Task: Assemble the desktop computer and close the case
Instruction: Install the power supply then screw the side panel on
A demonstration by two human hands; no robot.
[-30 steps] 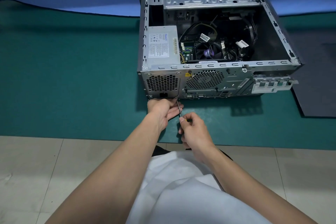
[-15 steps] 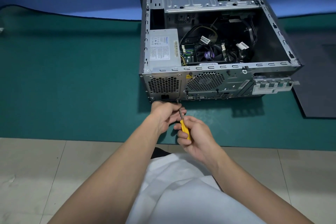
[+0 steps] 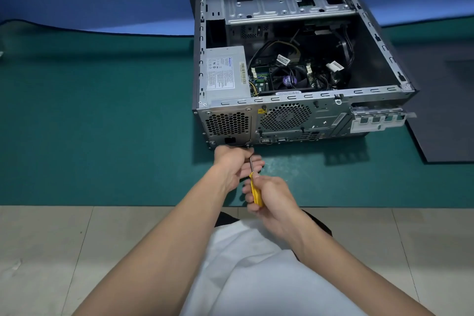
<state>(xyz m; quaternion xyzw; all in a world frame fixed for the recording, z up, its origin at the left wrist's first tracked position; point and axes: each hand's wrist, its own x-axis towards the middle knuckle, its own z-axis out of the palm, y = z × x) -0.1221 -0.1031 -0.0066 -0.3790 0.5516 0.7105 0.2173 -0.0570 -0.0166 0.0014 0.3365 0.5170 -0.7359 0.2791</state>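
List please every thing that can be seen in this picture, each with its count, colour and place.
computer case: one, grey metal, open on top, on the mat
power supply: one, silver, inside the case, left rear corner
cooler fan: one, black, inside the case, middle
drive cage: one, silver, far end of the case
mat: one, green, under the case
flat panel: one, dark grey, on the mat, right of the case
floor tiles: several, beige, near the person
screwdriver: one, yellow handle, tip at the case's lower rear edge
left hand: one, holds the screwdriver's shaft
right hand: one, grips the yellow handle
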